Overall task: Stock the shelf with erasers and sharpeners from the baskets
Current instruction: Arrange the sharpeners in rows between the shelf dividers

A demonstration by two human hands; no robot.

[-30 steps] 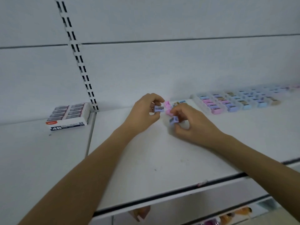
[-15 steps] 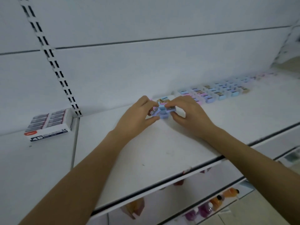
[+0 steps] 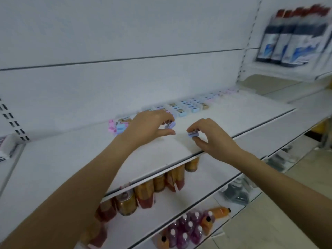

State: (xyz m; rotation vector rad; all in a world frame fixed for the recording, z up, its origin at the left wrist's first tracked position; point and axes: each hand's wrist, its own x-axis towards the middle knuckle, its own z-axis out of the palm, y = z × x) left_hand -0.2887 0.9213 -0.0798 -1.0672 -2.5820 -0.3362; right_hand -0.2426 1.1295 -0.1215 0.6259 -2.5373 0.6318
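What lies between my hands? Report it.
Head view: only bare shelf between the left hand holding the left sharpener and the right hand pinching the right sharpener.

I can't read the far sharpener row (image 3: 190, 105), too blurred. My left hand (image 3: 149, 126) covers most of its sharpener (image 3: 170, 125). Left edge cuts the box (image 3: 8, 150); packs (image 3: 294, 35) top right smeared.

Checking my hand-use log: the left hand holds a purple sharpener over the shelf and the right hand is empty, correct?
No: the head view shows the right hand pinching a second purple sharpener. The left hand does hold the first purple sharpener over the shelf.
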